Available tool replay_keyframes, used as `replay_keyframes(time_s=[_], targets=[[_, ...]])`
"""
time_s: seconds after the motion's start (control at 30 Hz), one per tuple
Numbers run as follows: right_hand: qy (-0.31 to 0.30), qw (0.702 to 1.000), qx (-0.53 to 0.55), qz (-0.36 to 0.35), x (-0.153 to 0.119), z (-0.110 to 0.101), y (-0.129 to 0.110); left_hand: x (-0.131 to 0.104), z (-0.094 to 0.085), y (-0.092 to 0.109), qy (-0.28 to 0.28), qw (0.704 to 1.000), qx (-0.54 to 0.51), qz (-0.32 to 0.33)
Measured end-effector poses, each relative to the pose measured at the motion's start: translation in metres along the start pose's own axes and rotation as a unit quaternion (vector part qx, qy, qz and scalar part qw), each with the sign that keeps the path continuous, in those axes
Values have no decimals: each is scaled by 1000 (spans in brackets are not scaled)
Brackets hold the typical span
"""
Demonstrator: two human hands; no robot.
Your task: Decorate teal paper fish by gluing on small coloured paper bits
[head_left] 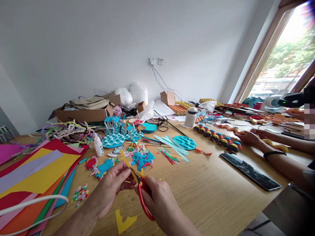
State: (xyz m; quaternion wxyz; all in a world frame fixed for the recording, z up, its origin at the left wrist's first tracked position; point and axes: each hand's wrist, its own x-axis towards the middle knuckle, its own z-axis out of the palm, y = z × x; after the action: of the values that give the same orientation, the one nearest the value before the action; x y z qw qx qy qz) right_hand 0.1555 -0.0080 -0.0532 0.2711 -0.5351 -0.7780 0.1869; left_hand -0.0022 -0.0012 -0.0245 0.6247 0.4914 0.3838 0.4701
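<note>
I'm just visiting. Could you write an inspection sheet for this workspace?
Surface: wooden tabletop, crowded toward the wall.
Job's things: red-handled scissors at a yellow strip; yellow scrap on the tabletop.
Clutter: coloured sheets, white squeeze bottle, black-screened device.
Grippers: bare hands; left hand holds the strip, right hand the scissors.
Cables: thin dark cables below wall sockets; white loop at left, possibly a cable.
Surroundings: pale wall, window at right, another person's hand.

Your daylight: from window point(282, 60), blown out beyond worktop's point(197, 183) far right corner. Wall point(103, 42) grayer leftward. Pale sheen toward worktop's right edge. Clutter point(273, 118) near that corner perhaps soft; picture edges stretched.
</note>
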Motion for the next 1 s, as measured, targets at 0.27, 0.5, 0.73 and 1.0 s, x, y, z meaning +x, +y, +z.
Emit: replay_keyframes(time_s=[0.27,0.5,0.73,1.0], targets=[[-27,1000,8,2,3,0,-5,-6,-6,-3,26,1000,-8,-11],[-134,968,195,82,10,1,-3,-4,-18,-3,102,995,-5,-6],[-244,912,314,98,29,-27,8,-5,-24,-2,123,992,24,4],[-97,966,-223,92,35,-58,38,-10,-22,-11,92,991,63,-75]])
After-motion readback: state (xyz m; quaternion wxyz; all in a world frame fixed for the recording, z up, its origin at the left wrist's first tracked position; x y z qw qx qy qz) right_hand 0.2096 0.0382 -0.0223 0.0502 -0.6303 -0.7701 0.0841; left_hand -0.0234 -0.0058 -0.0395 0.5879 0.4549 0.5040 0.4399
